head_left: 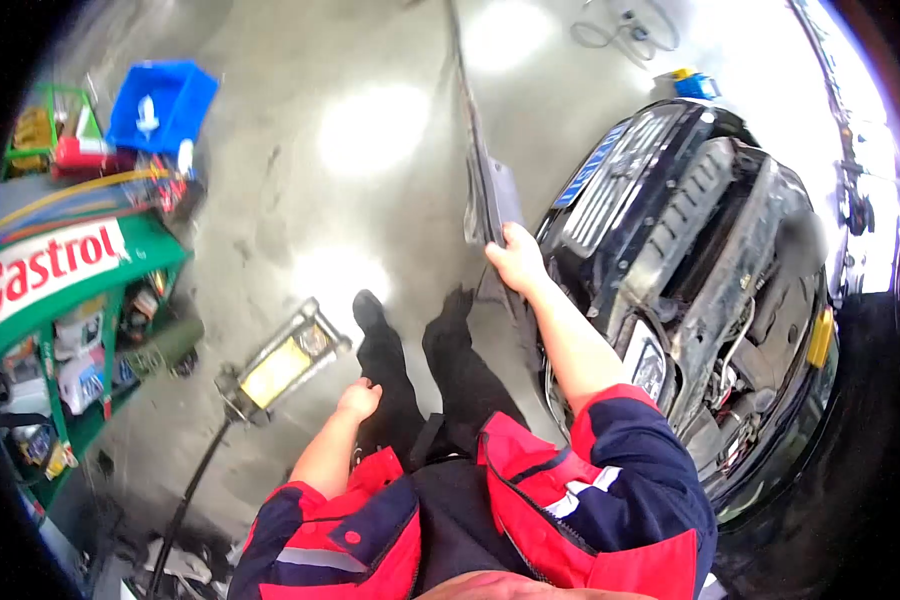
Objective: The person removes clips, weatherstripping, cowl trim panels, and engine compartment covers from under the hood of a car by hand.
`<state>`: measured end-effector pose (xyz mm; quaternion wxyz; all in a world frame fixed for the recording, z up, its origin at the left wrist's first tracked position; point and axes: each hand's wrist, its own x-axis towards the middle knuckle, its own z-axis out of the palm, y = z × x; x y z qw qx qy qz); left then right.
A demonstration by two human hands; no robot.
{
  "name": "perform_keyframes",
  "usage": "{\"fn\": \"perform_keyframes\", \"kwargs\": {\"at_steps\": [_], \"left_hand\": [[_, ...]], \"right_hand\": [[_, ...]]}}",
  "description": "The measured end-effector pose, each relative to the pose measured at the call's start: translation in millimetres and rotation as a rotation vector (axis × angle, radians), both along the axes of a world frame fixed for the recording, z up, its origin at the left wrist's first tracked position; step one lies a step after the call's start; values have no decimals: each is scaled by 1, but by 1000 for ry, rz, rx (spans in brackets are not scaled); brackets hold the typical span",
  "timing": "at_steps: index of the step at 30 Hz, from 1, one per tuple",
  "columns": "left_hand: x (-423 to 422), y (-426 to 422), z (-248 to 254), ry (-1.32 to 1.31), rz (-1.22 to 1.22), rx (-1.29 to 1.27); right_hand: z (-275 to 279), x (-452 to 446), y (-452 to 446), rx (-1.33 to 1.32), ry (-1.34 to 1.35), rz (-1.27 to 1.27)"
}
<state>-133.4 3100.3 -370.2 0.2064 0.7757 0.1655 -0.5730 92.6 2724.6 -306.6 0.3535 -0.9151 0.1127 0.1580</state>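
Observation:
In the head view my right hand (518, 258) grips a long, thin dark panel (490, 190), which stretches up toward the top of the view and hangs down beside my leg. The hand is near the front corner of a dark car (660, 240) whose engine bay is exposed. My left hand (360, 398) hangs low in front of my left thigh, its fingers curled; whether anything is in them is too small to make out. A floor jack (280, 370) with a yellow plate stands on the floor just left of that hand.
At the left stands a green Castrol rack (90, 285) with bottles on it. Above it are a blue bin (162, 105) and a green crate. The jack's long handle (188, 500) runs toward the lower left. A hose (625, 32) lies at the top right, near a blue and yellow object (695, 84).

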Motion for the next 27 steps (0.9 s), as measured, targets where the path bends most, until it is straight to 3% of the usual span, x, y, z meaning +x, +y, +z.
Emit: {"fn": "perform_keyframes", "kwargs": {"at_steps": [2,3,4,6,9,12,13,14,15,16,17,19,21,22,24,27], "left_hand": [[56,-15,50,-124,-4,-102],[74,-12,39,-180,10,-174],[108,-25,71,-238,-2,-163],[155,-35,77,-305,109,-292],[220,-75,142,-80,456,-490],[249,-114,134,121,772,-769],[250,-132,159,158,815,-876],[251,-150,150,234,1072,-908],[243,-164,172,298,1149,-827],[234,-171,158,146,1008,-759],[236,-171,113,184,926,-721],[212,-182,155,157,940,-594],[210,-178,114,308,947,-605],[197,-184,151,205,848,-554],[195,-188,171,178,672,-601],[197,-220,213,73,683,-719]], "right_hand": [[79,-15,-26,-98,-149,176],[120,-26,-35,-156,-102,274],[157,-42,-43,-212,-42,367],[209,-89,-50,-305,-124,468],[289,-162,-40,-451,-152,517],[361,-224,-19,-496,-41,488],[377,-242,-16,-459,-65,524],[392,-259,-6,-464,-29,523],[394,-276,-1,-436,-53,481],[395,-291,5,-403,-83,450],[401,-299,9,-411,-7,404],[408,-323,12,-441,-8,292],[401,-350,13,-451,-3,178],[398,-365,13,-452,-21,119],[390,-395,16,-450,-55,4],[368,-437,29,-477,-131,-213]]}}
